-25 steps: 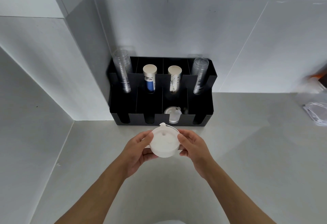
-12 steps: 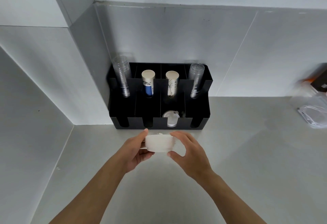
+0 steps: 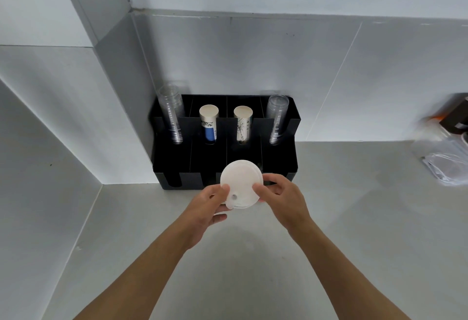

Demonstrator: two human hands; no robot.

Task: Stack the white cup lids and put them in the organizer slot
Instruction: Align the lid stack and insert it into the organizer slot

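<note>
A stack of white cup lids [image 3: 240, 183] is held in the air just in front of the black organizer [image 3: 177, 157], its flat face turned toward me with the sip hole at the lower left. My left hand [image 3: 210, 205] grips the stack's lower left edge. My right hand [image 3: 281, 195] pinches its right edge. The stack covers the third front slot of the organizer, so what lies in that slot is hidden.
The organizer's back row holds two stacks of clear cups [image 3: 172, 114] [image 3: 277, 119] and two stacks of paper cups [image 3: 209, 124] [image 3: 243, 124]. Walls close in at the left and behind. A clear plastic bag [image 3: 443, 160] lies at the right on the grey counter [image 3: 354, 218].
The lid stack was turned from edge-on to face-on and lifted toward the organizer's front slots. Both hands stayed on it.
</note>
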